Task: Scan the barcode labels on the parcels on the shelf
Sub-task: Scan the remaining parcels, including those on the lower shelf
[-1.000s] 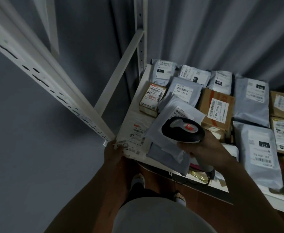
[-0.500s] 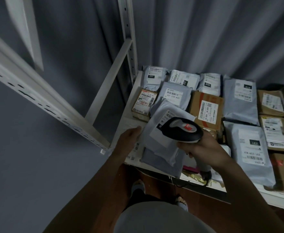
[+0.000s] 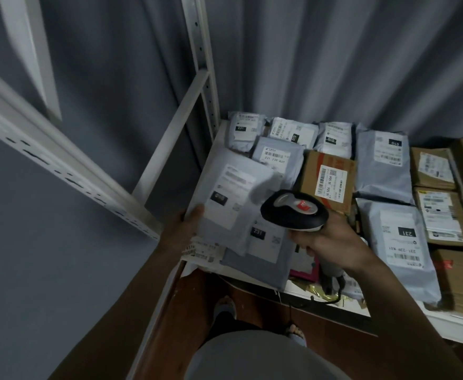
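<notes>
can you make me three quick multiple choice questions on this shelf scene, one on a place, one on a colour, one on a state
1. Where does the brown cardboard box with the white label lie?
A. right of the barcode scanner, behind it
B. on the floor
C. on the shelf frame's top rail

2. What colour is the patch on top of the barcode scanner?
A. green
B. red
C. blue

3. What is the left hand doing?
A. hanging idle
B. holding the scanner
C. holding a grey mailer bag

Key: 1 A, it sits among the parcels just beyond the scanner's head. 2 B, a red patch shows on the scanner's top. 3 C, its thumb lies on the bag's near edge, while the right hand grips the scanner.
</notes>
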